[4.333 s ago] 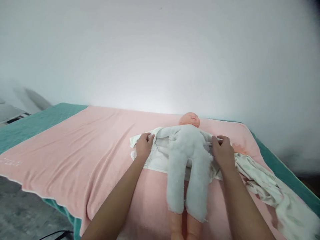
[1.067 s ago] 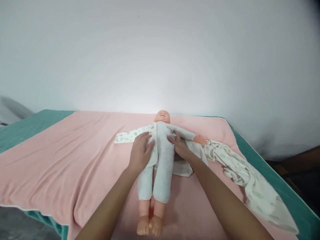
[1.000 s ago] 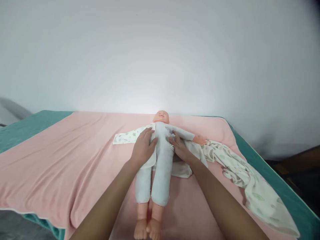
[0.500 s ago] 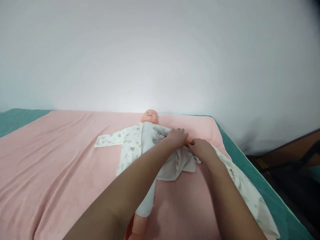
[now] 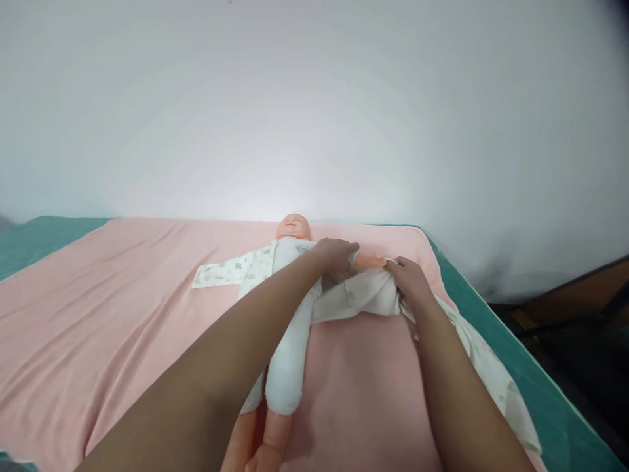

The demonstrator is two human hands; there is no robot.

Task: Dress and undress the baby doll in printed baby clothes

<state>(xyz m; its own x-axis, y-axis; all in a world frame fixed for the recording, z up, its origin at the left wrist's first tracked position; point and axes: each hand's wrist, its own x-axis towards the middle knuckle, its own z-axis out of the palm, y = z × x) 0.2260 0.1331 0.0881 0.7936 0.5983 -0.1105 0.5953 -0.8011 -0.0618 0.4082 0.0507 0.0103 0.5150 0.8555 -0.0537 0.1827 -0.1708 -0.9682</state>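
A baby doll (image 5: 287, 347) lies on its back with its head toward the wall. It has a white cloth body and bare plastic lower legs. A white printed baby shirt (image 5: 258, 269) lies open around it, one sleeve stretched out to the left. My left hand (image 5: 337, 254) is closed around the doll's arm on the right side, a bit of white cloth at the fingers. The doll's bare forearm sticks out beyond it. At the forearm's end my right hand (image 5: 407, 278) pinches the shirt's white cloth, which hangs between it and the doll's body. My fingertips are partly hidden.
A pink sheet (image 5: 147, 341) with creases covers the bed, over a green cover (image 5: 555, 400) that shows at the edges. Another printed white cloth (image 5: 484, 354) lies along the right side, partly behind my right forearm. A pale wall (image 5: 314, 111) stands behind.
My left hand has moved slightly left along the doll's arm, and more forearm shows. The right hand has moved a little up and right, pulling the white cloth up and taut.
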